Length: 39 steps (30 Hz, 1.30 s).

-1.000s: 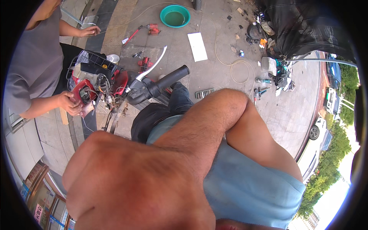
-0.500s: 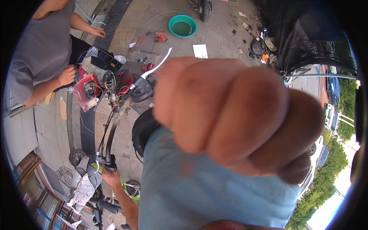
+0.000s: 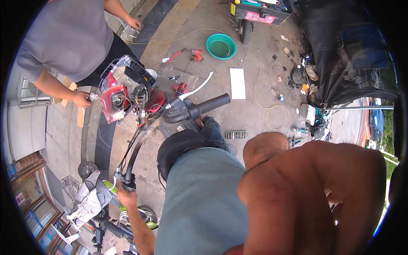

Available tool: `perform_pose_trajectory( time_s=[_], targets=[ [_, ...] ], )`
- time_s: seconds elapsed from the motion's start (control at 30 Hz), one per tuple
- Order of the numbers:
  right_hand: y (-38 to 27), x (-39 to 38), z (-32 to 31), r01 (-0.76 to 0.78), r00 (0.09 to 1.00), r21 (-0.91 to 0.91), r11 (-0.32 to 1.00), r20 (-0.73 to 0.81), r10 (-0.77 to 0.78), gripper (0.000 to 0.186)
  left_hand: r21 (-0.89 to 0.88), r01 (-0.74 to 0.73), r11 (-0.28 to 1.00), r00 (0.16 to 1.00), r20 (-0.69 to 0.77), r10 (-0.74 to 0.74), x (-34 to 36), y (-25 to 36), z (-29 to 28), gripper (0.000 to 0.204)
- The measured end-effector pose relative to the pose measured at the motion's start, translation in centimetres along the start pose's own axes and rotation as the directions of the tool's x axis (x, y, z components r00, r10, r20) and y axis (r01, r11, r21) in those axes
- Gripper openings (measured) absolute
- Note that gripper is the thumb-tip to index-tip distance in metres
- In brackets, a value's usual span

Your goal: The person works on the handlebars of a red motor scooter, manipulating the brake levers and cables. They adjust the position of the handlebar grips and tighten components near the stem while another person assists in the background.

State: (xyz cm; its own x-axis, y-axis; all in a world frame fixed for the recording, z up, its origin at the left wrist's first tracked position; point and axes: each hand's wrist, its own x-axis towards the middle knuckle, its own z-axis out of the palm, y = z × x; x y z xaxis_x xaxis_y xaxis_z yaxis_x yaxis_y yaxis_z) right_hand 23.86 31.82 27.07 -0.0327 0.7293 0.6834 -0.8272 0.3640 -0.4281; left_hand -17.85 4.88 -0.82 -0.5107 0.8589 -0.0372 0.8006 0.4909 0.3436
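My left hand (image 3: 126, 193) at lower left is closed around the end of a handlebar (image 3: 129, 178), by a black control cluster. My right hand (image 3: 312, 197) is large and close to the camera at lower right, fingers curled; whatever they hold is hidden. The partly stripped scooter front (image 3: 140, 104) has exposed wiring, a basket and red panels (image 3: 111, 108). Its right grip (image 3: 214, 100) and silver lever (image 3: 199, 83) are untouched. A co-worker in grey (image 3: 72, 34) stands left of it, one hand (image 3: 80, 98) holding a small clear part.
A teal basin (image 3: 221, 42), red tool (image 3: 196, 55), white sheet (image 3: 238, 83), hose (image 3: 276, 119) and socket set (image 3: 236, 134) lie on the pavement. A dark tarpaulin (image 3: 340, 51) and scattered scrap are at right, a cart (image 3: 259, 17) at top, parked two-wheelers (image 3: 97, 204) at lower left.
My right hand moves from lower centre, up, then down to lower right. My left hand came into view on the handlebar. The scene shifts right in the picture, showing more of the cart.
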Motion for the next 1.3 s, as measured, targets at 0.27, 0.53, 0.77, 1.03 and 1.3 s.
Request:
perform_pose_trajectory(
  time_s=[0.27, 0.53, 0.77, 1.03, 1.3],
  targets=[
    [0.0, 0.4, 0.8, -0.035, 0.999, -0.04, 0.999, 0.036, 0.037, 0.025, 0.023, -0.038, 0.999, 0.999, -0.019, 0.038, 0.3, 1.4, -0.3, 0.024],
    [1.9, 1.4, 0.2, -0.104, 0.992, -0.081, 0.991, 0.065, 0.109, 0.027, 0.045, -0.054, 0.998, 0.998, -0.011, 0.054, -0.4, 0.8, -1.1, 0.026],
    [9.8, -1.9, -12.2, -0.359, 0.867, -0.665, 0.655, 0.022, 0.498, 0.028, 0.009, -0.019, 1.0, 0.999, 0.039, 0.019, 0.0, 1.3, -0.7, 0.024],
    [21.7, 0.6, -21.7, 0.041, 0.39, -0.986, -0.16, -0.131, 0.912, 0.042, -0.01, -0.048, 0.999, 0.997, 0.062, 0.049, 1.1, 0.5, -1.1, 0.026],
    [13.3, 2.7, -11.8, -0.332, 0.558, -0.864, 0.379, 0.144, 0.818, 0.03, 0.007, -0.009, 1.0, 0.997, 0.082, 0.009, 0.1, -0.7, -0.9, 0.041]
  ],
)
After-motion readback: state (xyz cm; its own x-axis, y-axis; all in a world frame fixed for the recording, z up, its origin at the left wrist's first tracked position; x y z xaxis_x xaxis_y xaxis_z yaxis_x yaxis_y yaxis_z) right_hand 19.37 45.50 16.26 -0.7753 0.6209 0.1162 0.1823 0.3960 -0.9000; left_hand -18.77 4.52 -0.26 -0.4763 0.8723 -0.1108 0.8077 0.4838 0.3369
